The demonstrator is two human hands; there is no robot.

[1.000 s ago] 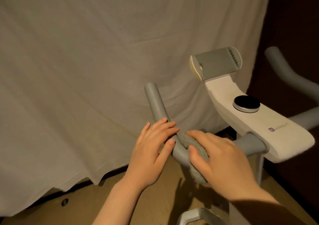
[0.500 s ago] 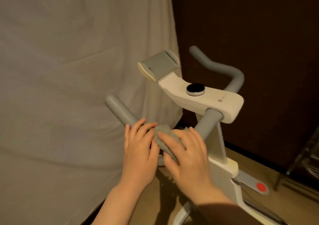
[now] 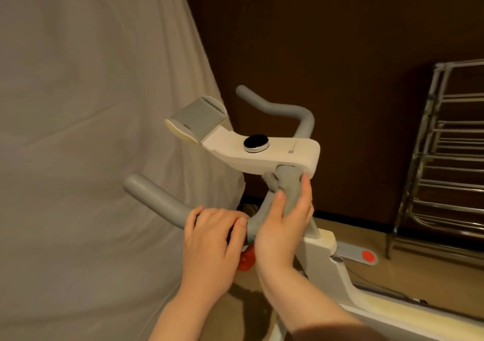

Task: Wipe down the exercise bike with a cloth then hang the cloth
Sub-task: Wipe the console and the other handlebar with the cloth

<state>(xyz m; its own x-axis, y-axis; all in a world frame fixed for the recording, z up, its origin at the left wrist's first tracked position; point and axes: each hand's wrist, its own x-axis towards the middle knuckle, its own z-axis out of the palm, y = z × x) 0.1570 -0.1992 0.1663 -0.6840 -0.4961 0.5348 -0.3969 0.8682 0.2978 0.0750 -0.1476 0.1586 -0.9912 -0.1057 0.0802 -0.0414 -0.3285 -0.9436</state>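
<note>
Cloth wrapped in right hand grip — left hand clasps handlebar.

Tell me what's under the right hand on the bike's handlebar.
A grey cloth lies under the right hand, wrapped round the grey handlebar just below the white console. The bar beneath the cloth and palm is covered from view.

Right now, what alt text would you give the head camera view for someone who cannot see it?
A person's right hand wraps a grey cloth around the bike's grey handlebar just below the white console, while the left hand grips the same bar farther out. A pale sheet hangs on the left and a metal rack stands on the right.
</note>
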